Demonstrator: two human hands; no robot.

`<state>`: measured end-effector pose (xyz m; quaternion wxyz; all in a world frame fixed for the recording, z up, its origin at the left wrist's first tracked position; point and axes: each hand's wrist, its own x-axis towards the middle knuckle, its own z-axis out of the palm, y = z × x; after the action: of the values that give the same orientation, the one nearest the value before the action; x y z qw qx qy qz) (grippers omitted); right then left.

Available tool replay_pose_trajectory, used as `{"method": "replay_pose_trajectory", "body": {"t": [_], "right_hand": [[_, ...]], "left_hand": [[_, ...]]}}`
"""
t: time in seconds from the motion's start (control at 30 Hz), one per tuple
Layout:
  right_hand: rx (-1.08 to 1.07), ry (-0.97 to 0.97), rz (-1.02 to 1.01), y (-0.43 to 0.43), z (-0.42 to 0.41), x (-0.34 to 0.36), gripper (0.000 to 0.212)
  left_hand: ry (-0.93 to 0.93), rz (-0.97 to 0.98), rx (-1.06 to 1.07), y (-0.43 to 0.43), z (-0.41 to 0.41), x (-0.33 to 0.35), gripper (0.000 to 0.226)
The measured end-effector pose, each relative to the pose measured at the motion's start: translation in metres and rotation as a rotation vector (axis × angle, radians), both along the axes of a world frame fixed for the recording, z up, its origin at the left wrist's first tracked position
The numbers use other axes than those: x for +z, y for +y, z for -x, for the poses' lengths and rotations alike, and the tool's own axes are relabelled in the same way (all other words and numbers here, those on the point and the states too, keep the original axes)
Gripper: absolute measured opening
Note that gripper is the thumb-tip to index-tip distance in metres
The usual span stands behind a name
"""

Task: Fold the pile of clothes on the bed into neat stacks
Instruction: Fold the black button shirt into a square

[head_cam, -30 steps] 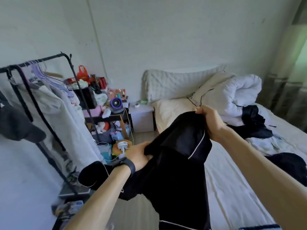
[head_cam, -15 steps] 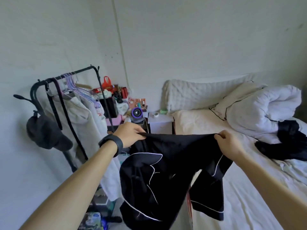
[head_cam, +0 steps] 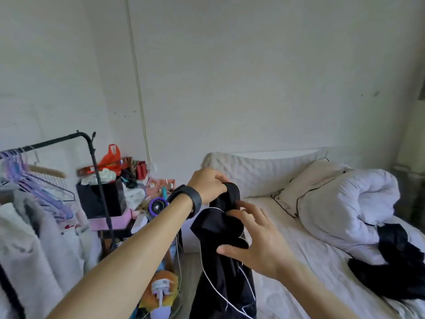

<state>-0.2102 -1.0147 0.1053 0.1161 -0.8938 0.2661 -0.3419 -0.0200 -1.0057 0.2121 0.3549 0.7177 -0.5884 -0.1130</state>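
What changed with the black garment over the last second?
The right hand let go of the black garment and now lies open against it. The left hand kept its grip, so it went from spread wide to hanging bunched. The dark clothes on the bed stayed put.

The garment [head_cam: 222, 229] was smooth black cloth with white piping. The duvet [head_cam: 345, 203] was soft, crinkled white cloth. The rack [head_cam: 93, 157] was matt black metal; the bag [head_cam: 110, 158] glossy orange plastic.
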Motion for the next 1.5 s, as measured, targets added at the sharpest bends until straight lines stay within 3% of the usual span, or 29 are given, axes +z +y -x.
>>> {"method": "replay_pose_trajectory", "body": {"t": [0.1, 0.17, 0.3, 0.43, 0.57, 0.63, 0.73, 0.83, 0.9, 1.0, 1.07, 1.17, 1.33, 1.43, 1.5], "right_hand": [[-0.106, -0.081, 0.101, -0.053, -0.021, 0.012, 0.034], [-0.143, -0.081, 0.137, -0.092, -0.031, 0.022, 0.026], [-0.145, -0.131, -0.024, -0.154, -0.053, 0.047, 0.011], [-0.312, -0.241, -0.189, -0.211, -0.077, 0.062, 0.009], [-0.512, -0.388, -0.289, -0.267, -0.101, 0.069, 0.020], [-0.585, -0.412, -0.296, -0.291, -0.115, 0.070, 0.022], [-0.649, -0.440, -0.328, -0.322, -0.135, 0.070, 0.021], [-0.693, -0.510, -0.382, -0.353, -0.147, 0.069, 0.019], [-0.727, -0.568, -0.408, -0.371, -0.145, 0.064, 0.019], [-0.740, -0.664, -0.411, -0.393, -0.132, 0.057, 0.023], [-0.734, -0.762, -0.427, -0.401, -0.115, 0.052, 0.024], [-0.772, -0.872, -0.433, -0.413, -0.081, 0.042, 0.024], [-0.861, -0.966, -0.378, -0.437, -0.023, 0.024, 0.027], [-1.047, -1.024, -0.379, -0.447, 0.028, 0.003, 0.024], [-1.243, -0.960, -0.423, -0.445, 0.069, -0.023, 0.024]], "left_hand": [[0.043, 0.011, -0.038, -0.038, -0.009, 0.014, 0.021], [0.119, 0.032, -0.065, -0.061, -0.016, 0.019, 0.021], [0.302, 0.081, -0.155, -0.103, -0.030, 0.025, 0.019], [0.567, 0.085, -0.284, -0.145, -0.050, 0.018, 0.025], [0.641, 0.568, -0.022, -0.184, -0.066, -0.049, 0.042], [0.621, 0.669, 0.022, -0.198, -0.070, -0.100, 0.048], [0.527, 0.439, -0.027, -0.236, -0.088, -0.153, 0.053], [0.319, 0.167, 0.073, -0.290, -0.126, -0.192, 0.076], [0.290, -0.046, 0.067, -0.329, -0.153, -0.212, 0.085], [0.587, -0.317, -0.069, -0.388, -0.169, -0.225, 0.088], [0.826, -0.440, -0.032, -0.425, -0.165, -0.225, 0.088], [1.167, -0.667, -0.115, -0.474, -0.146, -0.220, 0.065], [1.233, -0.846, -0.265, -0.541, -0.076, -0.207, 0.027], [1.388, -0.797, -0.264, -0.577, -0.035, -0.199, 0.027], [1.355, -0.741, -0.334, -0.609, -0.016, -0.187, 0.026]]}}
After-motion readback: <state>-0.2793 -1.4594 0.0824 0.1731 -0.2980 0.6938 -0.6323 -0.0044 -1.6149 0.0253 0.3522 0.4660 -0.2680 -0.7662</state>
